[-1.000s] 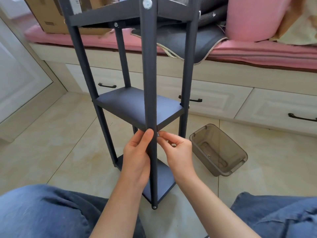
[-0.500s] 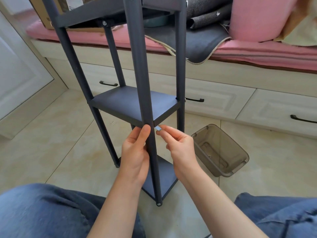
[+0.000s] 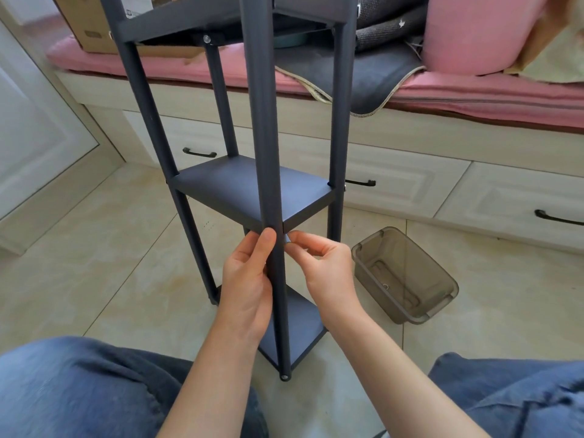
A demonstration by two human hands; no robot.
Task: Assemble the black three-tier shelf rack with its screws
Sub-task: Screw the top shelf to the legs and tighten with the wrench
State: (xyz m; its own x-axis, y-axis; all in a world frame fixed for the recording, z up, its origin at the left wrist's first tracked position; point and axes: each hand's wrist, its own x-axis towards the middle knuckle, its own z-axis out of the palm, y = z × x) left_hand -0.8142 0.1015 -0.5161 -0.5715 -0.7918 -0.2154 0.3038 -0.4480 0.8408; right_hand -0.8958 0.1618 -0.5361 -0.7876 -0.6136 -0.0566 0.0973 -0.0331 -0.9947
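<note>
Head view: left hand [image 3: 249, 286] grips the shelf rack's [image 3: 252, 191] front post on the floor; right hand [image 3: 319, 260] fingers pinch something small (likely 1 screw) beside the middle-tier joint, needing alignment next.

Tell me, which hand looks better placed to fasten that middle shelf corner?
The right hand: it pinches something small beside the front post under the middle shelf. The left hand grips the post.
</note>
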